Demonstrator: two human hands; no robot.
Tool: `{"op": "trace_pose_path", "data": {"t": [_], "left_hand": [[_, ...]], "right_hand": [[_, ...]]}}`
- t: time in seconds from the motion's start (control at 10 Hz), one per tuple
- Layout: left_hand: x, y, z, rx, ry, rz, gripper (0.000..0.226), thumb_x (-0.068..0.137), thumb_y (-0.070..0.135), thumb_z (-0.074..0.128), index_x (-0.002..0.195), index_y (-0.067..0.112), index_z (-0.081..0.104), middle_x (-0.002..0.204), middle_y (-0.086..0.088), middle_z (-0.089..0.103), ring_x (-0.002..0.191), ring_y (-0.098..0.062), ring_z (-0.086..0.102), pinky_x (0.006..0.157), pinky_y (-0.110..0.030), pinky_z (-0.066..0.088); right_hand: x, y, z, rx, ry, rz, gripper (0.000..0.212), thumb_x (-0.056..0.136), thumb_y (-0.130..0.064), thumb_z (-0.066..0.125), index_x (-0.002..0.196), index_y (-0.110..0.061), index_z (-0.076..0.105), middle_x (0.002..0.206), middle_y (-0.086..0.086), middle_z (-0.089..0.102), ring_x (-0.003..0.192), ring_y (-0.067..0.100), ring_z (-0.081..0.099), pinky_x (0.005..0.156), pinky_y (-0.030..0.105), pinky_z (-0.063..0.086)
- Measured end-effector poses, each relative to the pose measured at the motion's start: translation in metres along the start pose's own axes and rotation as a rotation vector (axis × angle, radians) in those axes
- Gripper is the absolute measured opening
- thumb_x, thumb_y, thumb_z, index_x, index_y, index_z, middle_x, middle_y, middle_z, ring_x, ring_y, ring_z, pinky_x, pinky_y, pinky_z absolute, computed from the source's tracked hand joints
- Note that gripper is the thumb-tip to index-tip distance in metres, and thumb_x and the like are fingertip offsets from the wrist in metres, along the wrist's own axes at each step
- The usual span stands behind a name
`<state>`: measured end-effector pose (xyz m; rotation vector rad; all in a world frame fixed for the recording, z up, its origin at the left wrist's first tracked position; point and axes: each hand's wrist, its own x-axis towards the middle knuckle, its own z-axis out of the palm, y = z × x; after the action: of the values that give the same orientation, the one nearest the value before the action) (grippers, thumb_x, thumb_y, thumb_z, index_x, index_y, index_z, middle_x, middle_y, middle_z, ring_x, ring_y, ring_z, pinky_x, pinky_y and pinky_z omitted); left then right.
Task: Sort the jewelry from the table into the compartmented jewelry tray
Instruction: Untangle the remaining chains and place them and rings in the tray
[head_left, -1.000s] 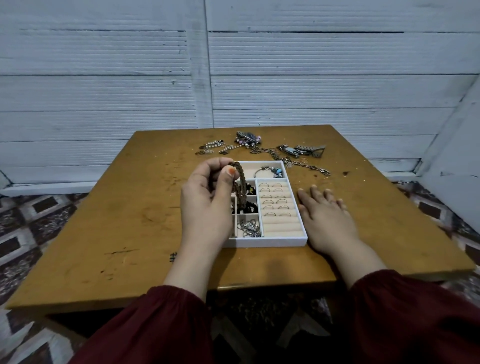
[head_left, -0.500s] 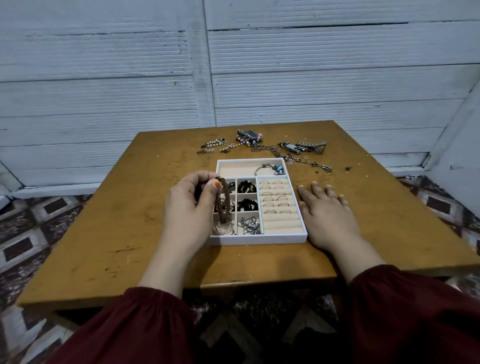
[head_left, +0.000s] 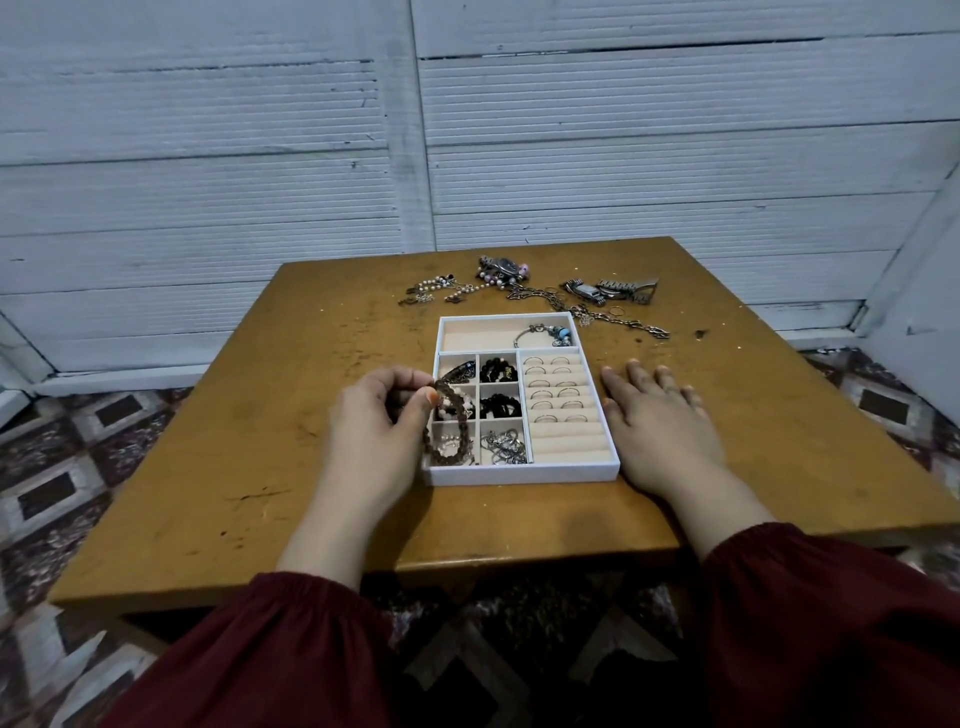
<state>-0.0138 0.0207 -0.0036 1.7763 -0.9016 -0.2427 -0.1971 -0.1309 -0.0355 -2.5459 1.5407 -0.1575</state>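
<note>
Both hands low: left hand (head_left: 374, 434) pinches a brown bracelet (head_left: 448, 389) over the tray (head_left: 519, 474), right hand (head_left: 662, 434) flat beside it.

**Worn wood, a white tray, dull metal and beads**

The counter (head_left: 260, 415) was ochre-brown wood, matt, scuffed and scratched. The tray (head_left: 519, 474) had smooth white walls and a soft-looking, matt peach lining. The brown bracelet (head_left: 457, 415) was made of rough, dull beads, and the black bead bracelets (head_left: 497, 368) were glossier. The rings (head_left: 540, 383), the loose chains (head_left: 631, 323) and the watch band (head_left: 615, 287) looked like metal with a faint shine. The wall (head_left: 208, 156) was ribbed, white-painted board, chipped in places. The sleeves (head_left: 270, 649) were dark red matt cloth.
</note>
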Motion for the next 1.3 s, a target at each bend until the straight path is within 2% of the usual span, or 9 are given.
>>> {"op": "trace_pose_path", "data": {"t": [0.4, 0.6, 0.7, 0.8, 0.9, 1.0, 1.1, 1.2, 1.3], "left_hand": [[-0.004, 0.0, -0.005, 0.14, -0.045, -0.032, 0.024, 0.077, 0.004, 0.067, 0.077, 0.028, 0.063, 0.071, 0.008, 0.064, 0.067, -0.01, 0.062, 0.072, -0.027, 0.054], [-0.008, 0.0, -0.004, 0.209, -0.086, -0.013, 0.023, 0.072, 0.013, 0.08, 0.075, 0.027, 0.062, 0.067, 0.01, 0.068, 0.067, -0.003, 0.066, 0.07, -0.028, 0.056], [-0.009, 0.0, -0.003, 0.296, -0.075, 0.041, 0.024, 0.068, 0.021, 0.083, 0.069, 0.029, 0.061, 0.062, 0.016, 0.065, 0.074, -0.008, 0.065, 0.071, -0.031, 0.054], [-0.009, -0.002, 0.001, 0.425, -0.089, 0.093, 0.022, 0.071, 0.029, 0.079, 0.067, 0.034, 0.059, 0.069, 0.016, 0.065, 0.087, -0.018, 0.059, 0.08, -0.039, 0.05], [-0.008, -0.002, 0.003, 0.564, -0.091, 0.13, 0.011, 0.079, 0.028, 0.066, 0.079, 0.039, 0.063, 0.084, 0.012, 0.067, 0.096, -0.018, 0.056, 0.096, -0.035, 0.035], [-0.004, -0.003, 0.002, 0.572, -0.106, 0.151, 0.016, 0.078, 0.023, 0.064, 0.077, 0.038, 0.061, 0.08, 0.012, 0.067, 0.092, -0.018, 0.057, 0.094, -0.035, 0.039], [-0.002, 0.001, 0.002, 0.605, -0.101, 0.163, 0.016, 0.077, 0.029, 0.071, 0.074, 0.036, 0.057, 0.079, 0.01, 0.063, 0.092, -0.017, 0.049, 0.077, -0.032, 0.039], [0.003, 0.003, 0.002, 0.631, -0.148, 0.188, 0.016, 0.078, 0.027, 0.068, 0.073, 0.036, 0.056, 0.079, 0.011, 0.062, 0.092, -0.015, 0.046, 0.072, -0.03, 0.037], [0.009, 0.003, -0.002, 0.577, -0.218, 0.189, 0.011, 0.073, 0.021, 0.059, 0.072, 0.032, 0.058, 0.071, 0.014, 0.064, 0.085, -0.016, 0.058, 0.073, -0.036, 0.05]], "right_hand": [[0.0, 0.0, 0.001, -0.002, 0.003, 0.0, 0.051, 0.101, -0.039, 0.022, 0.151, -0.031, 0.017, 0.161, -0.002, 0.009, 0.148, 0.023, 0.006, 0.119, 0.041, 0.006], [0.0, 0.001, 0.001, -0.002, 0.006, 0.002, 0.051, 0.101, -0.04, 0.022, 0.151, -0.031, 0.018, 0.161, -0.002, 0.01, 0.148, 0.023, 0.006, 0.119, 0.042, 0.006], [0.001, 0.001, 0.002, 0.01, 0.016, -0.002, 0.051, 0.101, -0.04, 0.023, 0.151, -0.031, 0.02, 0.16, -0.002, 0.012, 0.148, 0.023, 0.007, 0.119, 0.043, 0.007], [0.001, 0.001, 0.002, 0.011, 0.02, -0.001, 0.051, 0.101, -0.041, 0.023, 0.151, -0.031, 0.02, 0.16, -0.002, 0.012, 0.148, 0.023, 0.007, 0.119, 0.043, 0.007], [0.001, 0.001, 0.001, 0.012, 0.021, 0.001, 0.051, 0.101, -0.04, 0.024, 0.151, -0.031, 0.02, 0.16, -0.002, 0.012, 0.148, 0.023, 0.007, 0.119, 0.042, 0.007], [0.0, 0.001, 0.001, 0.016, 0.019, 0.003, 0.051, 0.101, -0.041, 0.024, 0.151, -0.031, 0.02, 0.16, -0.002, 0.013, 0.148, 0.023, 0.007, 0.119, 0.042, 0.007], [0.0, 0.001, 0.001, 0.014, 0.022, 0.004, 0.051, 0.101, -0.041, 0.024, 0.15, -0.031, 0.02, 0.16, -0.002, 0.013, 0.148, 0.023, 0.007, 0.119, 0.042, 0.008], [0.0, 0.0, 0.001, 0.014, 0.021, 0.005, 0.051, 0.101, -0.041, 0.024, 0.15, -0.031, 0.02, 0.16, -0.002, 0.013, 0.148, 0.022, 0.007, 0.119, 0.042, 0.007], [0.0, 0.0, 0.001, 0.016, 0.023, 0.007, 0.051, 0.101, -0.041, 0.024, 0.15, -0.032, 0.021, 0.16, -0.003, 0.013, 0.148, 0.022, 0.007, 0.119, 0.042, 0.007]]}}
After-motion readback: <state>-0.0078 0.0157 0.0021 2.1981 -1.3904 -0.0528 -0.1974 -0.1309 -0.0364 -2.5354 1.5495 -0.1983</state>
